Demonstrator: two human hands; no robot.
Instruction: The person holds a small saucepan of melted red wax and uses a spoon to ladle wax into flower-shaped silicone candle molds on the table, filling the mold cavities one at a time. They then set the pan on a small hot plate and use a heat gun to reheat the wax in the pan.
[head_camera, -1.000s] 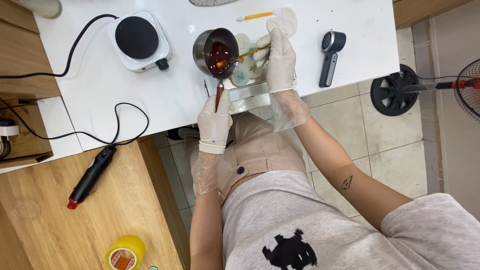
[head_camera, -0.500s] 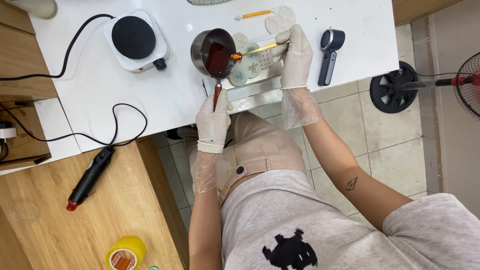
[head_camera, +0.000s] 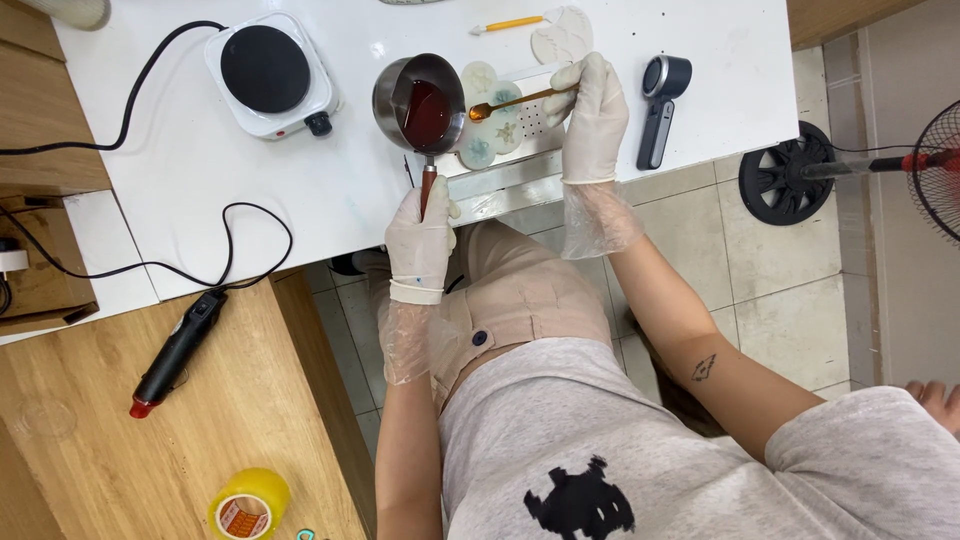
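My left hand (head_camera: 421, 232), in a thin white glove, grips the wooden handle of a small metal saucepan (head_camera: 419, 104) that holds dark red liquid, over the white table's near edge. My right hand (head_camera: 594, 118), also gloved, holds a gold spoon (head_camera: 505, 102) by its handle. The spoon's bowl points left, just right of the pan's rim, above round pale moulds (head_camera: 495, 130) on a metal tray (head_camera: 520, 175). The moulds have small shapes inside them.
A white single hotplate (head_camera: 270, 72) with a black cable stands left of the pan. A dark handheld device (head_camera: 661, 98) lies right of the tray. On the lower wooden bench lie a black heat tool (head_camera: 178, 351) and a yellow tape roll (head_camera: 248, 505). A floor fan (head_camera: 880, 165) stands at right.
My right hand has moved right and lifted the spoon out toward the moulds, its bowl now just beside the pan's rim. The left hand and the pan stayed nearly still.
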